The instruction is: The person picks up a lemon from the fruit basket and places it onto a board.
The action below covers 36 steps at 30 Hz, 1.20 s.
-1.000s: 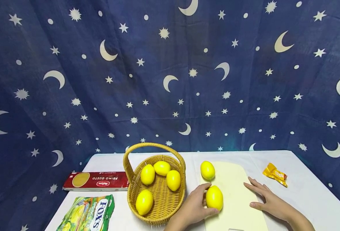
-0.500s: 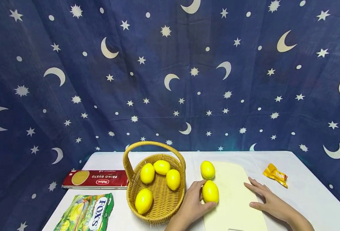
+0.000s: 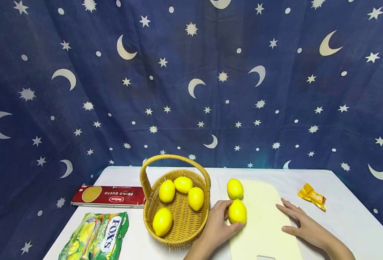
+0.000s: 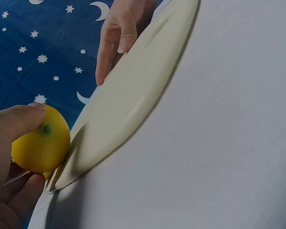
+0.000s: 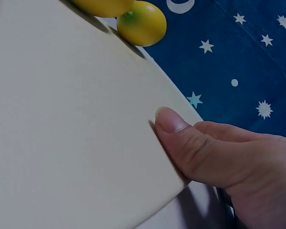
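My left hand (image 3: 218, 224) holds a yellow lemon (image 3: 237, 212) between thumb and fingers, low over the left edge of a cream cutting board (image 3: 263, 216). A second lemon (image 3: 235, 188) lies just beyond it at the board's far left; the two overlap in the head view. In the left wrist view, the held lemon (image 4: 43, 138) shows its green stem spot toward the camera. My right hand (image 3: 303, 224) rests at the board's right edge with fingers extended. Its thumb (image 5: 186, 143) lies on the board's surface in the right wrist view.
A wicker basket (image 3: 181, 233) with a tall handle and several lemons stands left of my left hand. Further left lie a red spaghetti pack (image 3: 108, 196) and a green Fox's candy bag (image 3: 95, 234). An orange wrapped snack (image 3: 312, 196) lies at the right.
My left hand has moved the lemon away from me and slightly left, up close to the second lemon. The right hand has stayed at the board's edge. The head view has tilted slightly.
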{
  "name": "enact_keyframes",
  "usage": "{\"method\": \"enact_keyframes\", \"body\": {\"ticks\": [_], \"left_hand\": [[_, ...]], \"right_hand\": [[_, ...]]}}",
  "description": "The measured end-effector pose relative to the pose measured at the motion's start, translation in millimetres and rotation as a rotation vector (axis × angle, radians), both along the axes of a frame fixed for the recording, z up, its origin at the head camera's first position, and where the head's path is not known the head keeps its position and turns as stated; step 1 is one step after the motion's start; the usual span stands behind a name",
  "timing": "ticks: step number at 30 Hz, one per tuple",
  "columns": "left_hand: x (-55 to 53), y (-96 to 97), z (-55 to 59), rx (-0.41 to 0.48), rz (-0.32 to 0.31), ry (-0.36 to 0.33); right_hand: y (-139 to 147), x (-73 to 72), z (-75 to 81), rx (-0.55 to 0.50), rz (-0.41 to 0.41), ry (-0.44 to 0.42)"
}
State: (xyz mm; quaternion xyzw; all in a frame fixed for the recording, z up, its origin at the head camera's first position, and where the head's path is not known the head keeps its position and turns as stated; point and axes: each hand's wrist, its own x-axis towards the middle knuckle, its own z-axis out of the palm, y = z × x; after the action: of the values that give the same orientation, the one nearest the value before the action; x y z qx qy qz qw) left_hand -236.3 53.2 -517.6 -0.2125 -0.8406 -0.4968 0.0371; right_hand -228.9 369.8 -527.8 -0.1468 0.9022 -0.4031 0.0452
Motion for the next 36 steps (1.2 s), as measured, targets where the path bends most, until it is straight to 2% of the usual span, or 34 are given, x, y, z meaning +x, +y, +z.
{"method": "enact_keyframes", "body": {"ticks": [4, 10, 19, 25, 36], "left_hand": [[-0.6, 0.7, 0.0, 0.011, 0.008, -0.008], [-0.2, 1.4, -0.1, 0.019, -0.003, -0.019], [1.2, 0.6, 1.2, -0.018, 0.005, 0.061], [1.2, 1.6, 1.0, -0.074, 0.022, 0.130], [1.3, 1.9, -1.3, -0.097, 0.036, 0.138]], "right_hand": [[0.5, -0.7, -0.7, -0.007, 0.017, 0.033], [1.3, -0.7, -1.7, -0.010, 0.020, 0.038], [0.5, -0.7, 0.4, -0.005, 0.014, 0.019], [0.0, -0.2, 2.9, 0.000, 0.008, 0.005], [0.3, -0.2, 1.6, 0.012, 0.006, 0.017]]}}
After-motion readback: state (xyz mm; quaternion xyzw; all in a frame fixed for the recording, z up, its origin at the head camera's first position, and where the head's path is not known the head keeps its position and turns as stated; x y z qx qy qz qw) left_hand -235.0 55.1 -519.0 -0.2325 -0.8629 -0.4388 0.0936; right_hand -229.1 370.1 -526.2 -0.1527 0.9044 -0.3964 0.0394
